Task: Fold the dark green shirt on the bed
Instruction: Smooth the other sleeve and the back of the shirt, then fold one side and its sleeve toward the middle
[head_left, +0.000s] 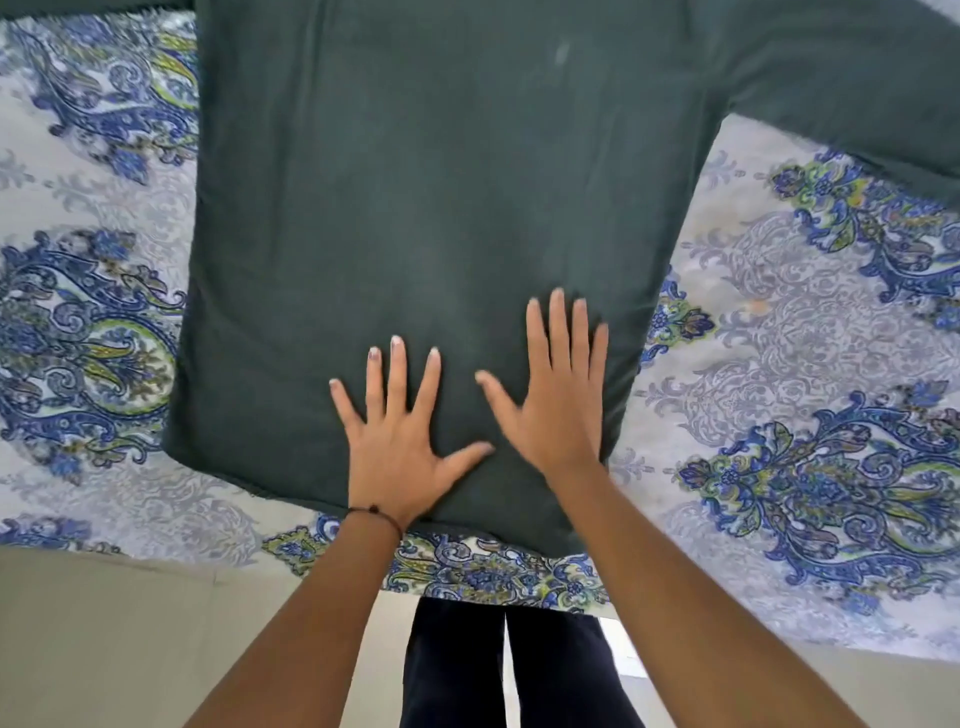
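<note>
Shirt (415, 234) lies flat on the bed (779, 364), hem toward me, one sleeve stretching to two o'clock. My left hand (400, 447) and right hand (556, 395) press palm-down near the hem at six o'clock, fingers spread, gripping nothing. I'd judge I'm smoothing; next, that sleeve needs folding inward.
</note>
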